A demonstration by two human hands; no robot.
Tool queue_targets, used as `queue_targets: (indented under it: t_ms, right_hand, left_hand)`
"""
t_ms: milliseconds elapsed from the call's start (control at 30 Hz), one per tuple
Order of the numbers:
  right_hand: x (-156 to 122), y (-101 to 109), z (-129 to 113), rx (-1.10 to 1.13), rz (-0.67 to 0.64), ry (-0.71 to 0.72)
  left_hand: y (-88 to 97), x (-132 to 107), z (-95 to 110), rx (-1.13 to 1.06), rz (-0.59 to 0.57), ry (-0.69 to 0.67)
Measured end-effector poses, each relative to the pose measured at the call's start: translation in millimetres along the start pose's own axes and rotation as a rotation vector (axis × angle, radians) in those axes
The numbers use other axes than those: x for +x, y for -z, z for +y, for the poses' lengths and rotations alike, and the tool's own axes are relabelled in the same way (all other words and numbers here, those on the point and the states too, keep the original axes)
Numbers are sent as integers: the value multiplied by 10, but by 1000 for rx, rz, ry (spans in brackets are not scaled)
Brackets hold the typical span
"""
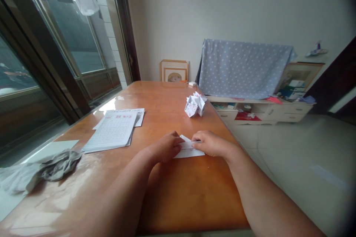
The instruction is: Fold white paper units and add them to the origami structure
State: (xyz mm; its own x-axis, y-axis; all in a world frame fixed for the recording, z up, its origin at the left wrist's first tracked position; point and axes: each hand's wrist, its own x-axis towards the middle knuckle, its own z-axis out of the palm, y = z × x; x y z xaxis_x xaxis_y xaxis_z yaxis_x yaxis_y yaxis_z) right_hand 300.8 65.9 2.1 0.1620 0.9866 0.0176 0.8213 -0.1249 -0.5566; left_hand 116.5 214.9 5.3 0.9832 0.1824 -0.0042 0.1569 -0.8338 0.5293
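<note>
A small folded piece of white paper (188, 148) with red print lies on the wooden table (178, 200) between my hands. My left hand (167, 146) rests on its left side, fingers curled and pressing the paper down. My right hand (210, 143) pinches the paper's right part between thumb and fingers. Both hands touch the same piece. Parts of the paper are hidden under my fingers.
A stack of ruled sheets (114, 131) lies to the left. Folded paper shapes (195, 104) sit further back. A grey cloth (59, 163) lies near the left edge. A picture frame (174, 71) leans against the wall. A cloth-covered cabinet (244, 70) stands right of the table.
</note>
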Motion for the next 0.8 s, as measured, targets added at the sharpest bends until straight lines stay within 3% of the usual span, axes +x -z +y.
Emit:
queue_targets:
  t_ms: [167,433,667,800]
  right_hand:
    - [53,-68,82,65,-8,-142]
    - [53,-78,48,42,33,-186]
    - [64,-100,54,17,42,-198]
    - [83,-133,90,14,61,-188]
  left_hand:
    - [-14,22,-4,46,24,47]
    - [-70,49,-28,99,123,89]
    - [-41,43,-22,140,316,39]
    - [-105,55,66,40,247,-8]
